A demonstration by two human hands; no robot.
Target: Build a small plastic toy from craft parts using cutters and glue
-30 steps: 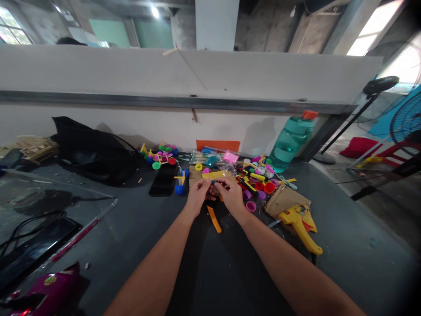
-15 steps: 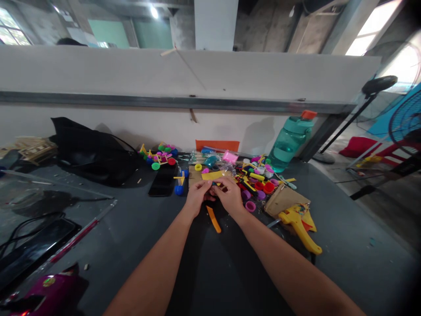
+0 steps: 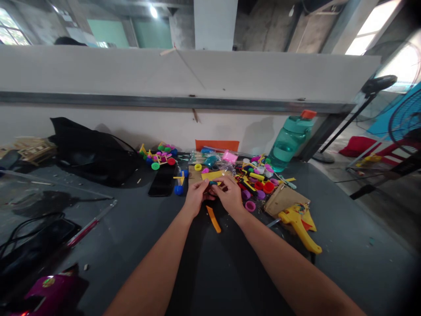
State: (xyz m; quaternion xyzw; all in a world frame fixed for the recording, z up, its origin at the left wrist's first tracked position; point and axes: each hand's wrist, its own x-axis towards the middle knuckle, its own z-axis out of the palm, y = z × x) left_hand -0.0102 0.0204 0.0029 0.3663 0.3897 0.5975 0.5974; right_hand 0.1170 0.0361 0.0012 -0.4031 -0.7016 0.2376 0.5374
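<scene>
Close together above the dark surface [image 3: 332,228], the left hand [image 3: 196,197] and the right hand [image 3: 230,195] meet at their fingertips, neither spread, both curled inward and pinching a small blue-green piece [image 3: 212,183] between them. Fingers hide most of its shape; it seems to lie crosswise, running from one hand to the other, though I cannot tell which hand is nearer. Just beyond both hands lies a yellow strip [image 3: 213,175] on a cardboard sheet [image 3: 195,175]. Just below them, toward the person, rests an orange plastic strip [image 3: 214,219]. Left of the left hand sits a blue wheel [image 3: 179,189] on a yellow stick [image 3: 180,177], beside a black phone [image 3: 162,182]. Right of the right hand lie a pink plastic ring [image 3: 250,206], a brown cardboard piece [image 3: 283,200] and a yellow plastic tool [image 3: 299,228].
</scene>
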